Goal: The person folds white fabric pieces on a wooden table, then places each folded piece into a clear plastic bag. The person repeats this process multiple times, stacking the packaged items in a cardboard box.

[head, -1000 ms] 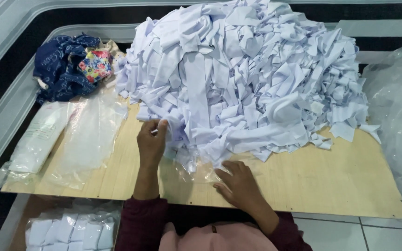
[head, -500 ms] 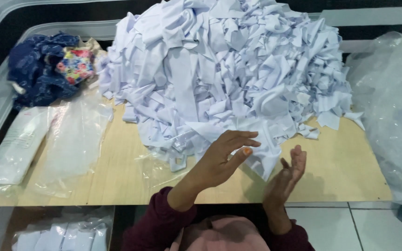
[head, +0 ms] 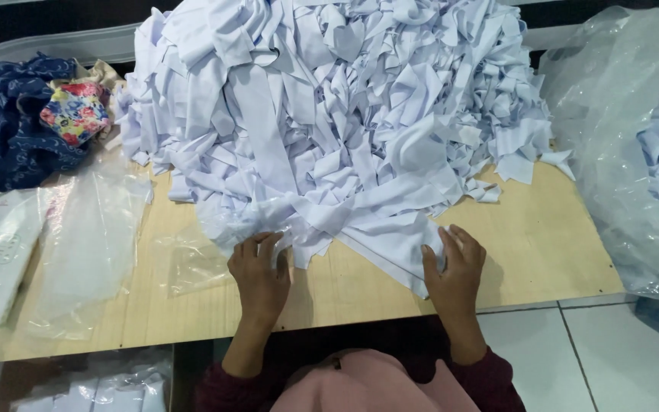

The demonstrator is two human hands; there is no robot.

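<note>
Head-cam view looking down on a wooden table (head: 543, 252). A huge heap of white fabric pieces (head: 329, 107) covers most of the tabletop, from the far edge to near the front, w/ strips and folded bits tumbling outward on all sides. At far right, a big clear plastic bag (head: 627, 152) sits at the table's right end, w/ more white pieces visible inside. At far left, a bundle of dark blue patterned cloth (head: 9, 130) w/ a small floral cloth (head: 76, 111) on top of it. On the left part of the table lie flat clear plastic bags (head: 85, 236), one beside another, some empty, one whitish. Below the table's front-left edge, a container w/ small white packets, partly cut off.

Both hands rest on the near edge of the heap. Left hand (head: 259, 271) is palm down, fingers spread and curled lightly onto the front fringe of white pieces, not clamped on anything. Right hand (head: 455, 267) lies palm down, fingers apart, pressing on a flat white piece (head: 390, 240) that juts from the heap toward the front edge. Dark red sleeves and pink clothing show at the bottom.
</note>
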